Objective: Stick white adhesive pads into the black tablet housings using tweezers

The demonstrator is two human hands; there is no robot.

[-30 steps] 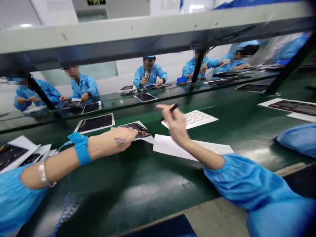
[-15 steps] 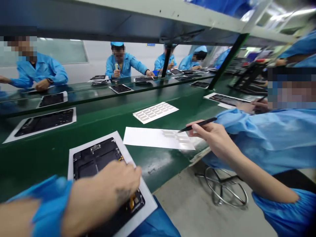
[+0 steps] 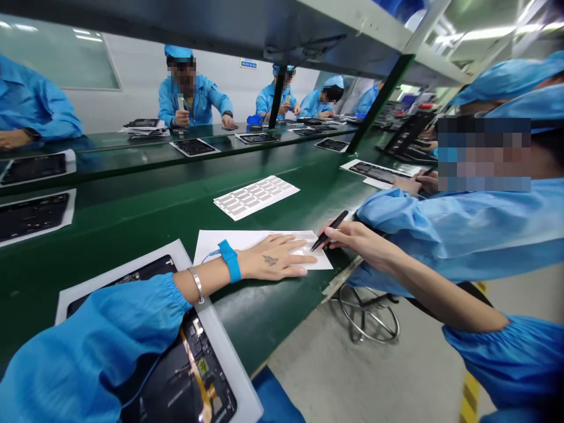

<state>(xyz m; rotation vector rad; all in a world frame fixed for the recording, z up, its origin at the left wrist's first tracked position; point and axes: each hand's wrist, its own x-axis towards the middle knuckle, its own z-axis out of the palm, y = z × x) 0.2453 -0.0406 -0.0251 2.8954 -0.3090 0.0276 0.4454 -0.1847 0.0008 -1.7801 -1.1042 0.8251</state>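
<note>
My left hand [image 3: 275, 257] lies flat with fingers spread on a white sticker sheet [image 3: 255, 236]. A blue wrist strap and a silver bangle circle that wrist. In my right hand [image 3: 341, 233] is a pair of black tweezers [image 3: 328, 230], pinched between thumb and fingers, tips down at the sheet's right end by my left fingertips. Whether the tips grip a sticker is too small to tell. Beneath my left forearm, an opened tablet [image 3: 176, 376] with dark inner parts and an orange flex cable rests on a white backing [image 3: 233, 367], partly hidden by my sleeve.
A second sheet with rows of grey stickers [image 3: 255, 197] lies beyond on the green bench [image 3: 145, 214]. Another tablet [image 3: 35, 217] sits at the left. A co-worker in blue [image 3: 467, 235] sits close on my right. Overhead runs a shelf [image 3: 211, 35]; several co-workers work opposite.
My left hand has moved from over the tablet onto the white sheet, right and away from me. The tweezers have tilted steeper, tips lower on the sheet. The view has swung right.
</note>
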